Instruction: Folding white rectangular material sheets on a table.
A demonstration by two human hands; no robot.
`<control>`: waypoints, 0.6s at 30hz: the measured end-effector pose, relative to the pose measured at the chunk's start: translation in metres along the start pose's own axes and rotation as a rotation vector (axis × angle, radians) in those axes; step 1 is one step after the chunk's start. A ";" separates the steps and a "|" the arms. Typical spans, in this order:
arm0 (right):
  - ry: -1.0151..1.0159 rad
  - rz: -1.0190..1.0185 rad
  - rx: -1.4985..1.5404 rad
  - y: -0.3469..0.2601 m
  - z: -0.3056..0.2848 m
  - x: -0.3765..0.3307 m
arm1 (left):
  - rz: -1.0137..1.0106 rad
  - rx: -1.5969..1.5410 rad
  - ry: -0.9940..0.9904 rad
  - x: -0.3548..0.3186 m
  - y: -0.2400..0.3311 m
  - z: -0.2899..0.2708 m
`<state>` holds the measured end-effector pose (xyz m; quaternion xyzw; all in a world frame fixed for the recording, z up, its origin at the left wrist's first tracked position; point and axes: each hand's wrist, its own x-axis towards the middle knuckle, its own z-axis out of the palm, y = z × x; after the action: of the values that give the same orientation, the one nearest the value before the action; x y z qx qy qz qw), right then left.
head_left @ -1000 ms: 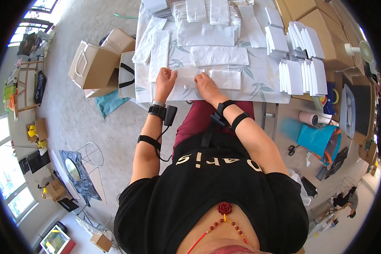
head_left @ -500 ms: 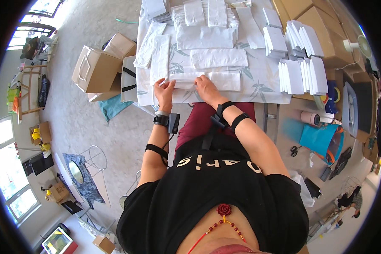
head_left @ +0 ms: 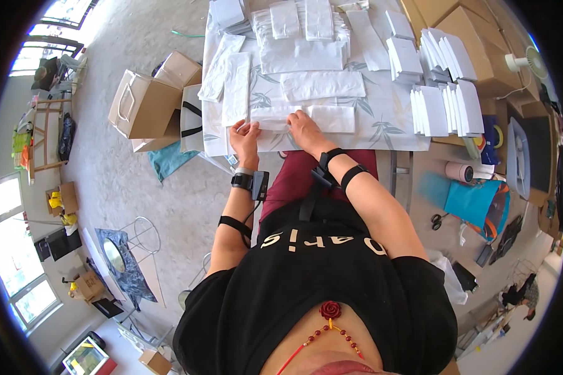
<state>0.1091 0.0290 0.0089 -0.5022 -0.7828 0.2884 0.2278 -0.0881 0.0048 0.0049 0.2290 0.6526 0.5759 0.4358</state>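
Observation:
A long, thin white folded strip, of film or cloth I cannot tell, lies across the near edge of the table. My left hand is at its left end, thumb and fingers closed on the near corner. On the middle of the strip rests my right hand, its fingers curled together and gripping the material; the palm side is hidden. Just beyond lies another folded white strip. Two more narrow white strips lie at the left, one of them an upright strip right beside my left hand.
The table has a leaf-patterned cover. A stack of white pieces lies farther back. Folded white bundles stand at the right, by cardboard boxes. Paper bags stand left of the table.
My left fingers have moved slightly toward me at the strip's left end, and that part now lies flatter and wider. My right hand has barely moved.

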 end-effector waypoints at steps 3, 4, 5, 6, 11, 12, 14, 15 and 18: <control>-0.029 -0.005 0.005 0.004 -0.003 0.000 | 0.036 0.025 -0.029 -0.005 0.005 0.008; -0.027 -0.005 -0.002 0.006 -0.005 0.000 | 0.036 0.018 -0.032 -0.007 0.008 0.013; -0.019 0.012 0.084 0.004 -0.008 0.000 | 0.138 0.093 -0.059 -0.009 0.012 0.017; -0.017 0.028 0.172 -0.002 -0.013 0.000 | 0.237 0.170 -0.079 -0.014 0.018 0.021; 0.078 0.331 0.495 -0.040 -0.044 0.013 | 0.563 0.269 -0.165 -0.047 0.050 0.058; 0.128 0.330 0.536 -0.044 -0.047 0.014 | 0.596 0.268 -0.187 -0.051 0.051 0.066; 0.181 0.363 0.521 -0.041 -0.054 0.018 | 0.623 0.298 -0.253 -0.063 0.057 0.079; 0.185 0.367 0.518 -0.035 -0.057 0.019 | 0.666 0.311 -0.285 -0.064 0.053 0.082; 0.266 0.333 0.508 -0.022 -0.070 0.016 | 0.738 0.395 -0.258 -0.076 0.050 0.083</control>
<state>0.1335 0.0524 0.0758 -0.5836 -0.5564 0.4395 0.3958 0.0101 0.0009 0.0794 0.5960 0.5648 0.5239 0.2266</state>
